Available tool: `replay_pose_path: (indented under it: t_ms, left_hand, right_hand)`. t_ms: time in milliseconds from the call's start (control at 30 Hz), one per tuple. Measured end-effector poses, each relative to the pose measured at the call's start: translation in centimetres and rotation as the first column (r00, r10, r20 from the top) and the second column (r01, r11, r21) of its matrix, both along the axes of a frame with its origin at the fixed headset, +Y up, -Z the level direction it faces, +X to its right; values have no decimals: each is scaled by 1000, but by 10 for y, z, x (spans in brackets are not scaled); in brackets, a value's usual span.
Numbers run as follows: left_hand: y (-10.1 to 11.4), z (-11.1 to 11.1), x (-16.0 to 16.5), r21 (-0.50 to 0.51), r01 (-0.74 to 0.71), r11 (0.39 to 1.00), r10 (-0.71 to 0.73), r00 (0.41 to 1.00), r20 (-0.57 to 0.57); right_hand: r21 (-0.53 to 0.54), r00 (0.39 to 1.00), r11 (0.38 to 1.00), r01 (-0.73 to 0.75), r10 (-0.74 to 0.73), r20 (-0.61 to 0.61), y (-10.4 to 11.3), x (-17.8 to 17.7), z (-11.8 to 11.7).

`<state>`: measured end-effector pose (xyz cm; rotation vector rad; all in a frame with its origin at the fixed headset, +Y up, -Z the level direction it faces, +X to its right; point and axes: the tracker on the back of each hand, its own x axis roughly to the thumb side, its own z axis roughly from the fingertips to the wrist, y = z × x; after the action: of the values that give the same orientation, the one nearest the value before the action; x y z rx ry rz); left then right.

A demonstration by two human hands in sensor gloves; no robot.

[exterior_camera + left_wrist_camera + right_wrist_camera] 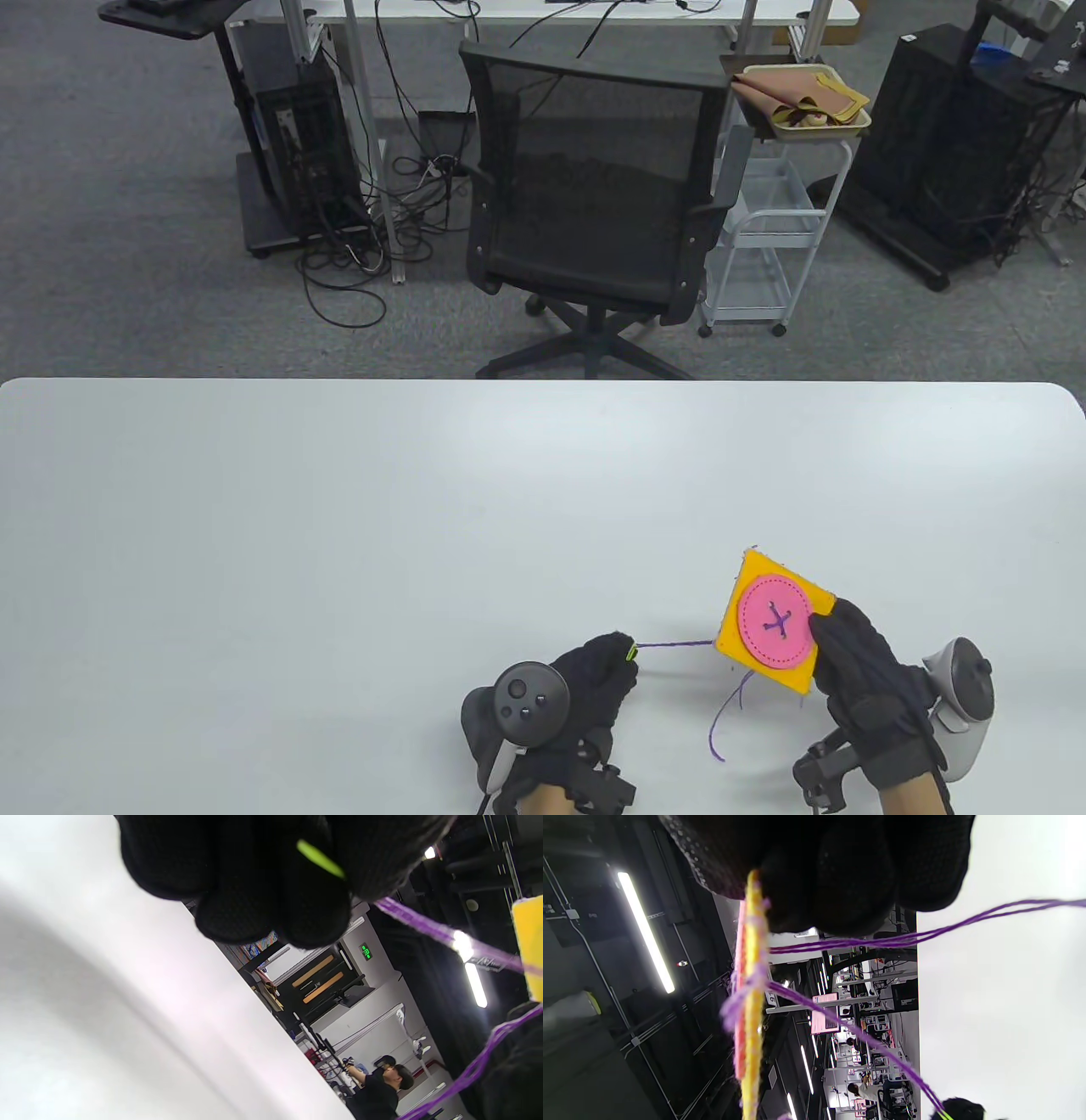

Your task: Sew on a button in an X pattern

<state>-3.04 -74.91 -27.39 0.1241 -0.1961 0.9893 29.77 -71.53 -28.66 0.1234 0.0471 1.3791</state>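
The left hand [594,679] pinches the needle [631,652], thread [674,644] taut; the right hand [857,671] pinches the felt square [768,624] (a hard tug could snap thread).

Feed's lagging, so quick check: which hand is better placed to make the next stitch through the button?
Left, probably. The left hand pinches the green needle with the thread running to the felt. The right hand grips the felt, steadying the button.
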Motion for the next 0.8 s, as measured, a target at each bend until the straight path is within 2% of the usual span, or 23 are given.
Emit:
replay_pose_path:
  t_ms: [200,433,800]
  left_hand:
    - [4,3,2,-32,-171,985,173,983,59]
    - [9,6,5,-44,-348,936,351,928,122]
    - [4,5,14,-211,-494,844,535,808,246]
  right_hand:
    - [37,995,996,-75,77,-58,1,-12,0]
    - [78,977,983,-168,177,-123,-1,-29,1]
    - [110,947,953,-281,294,-128,-4,-43,4]
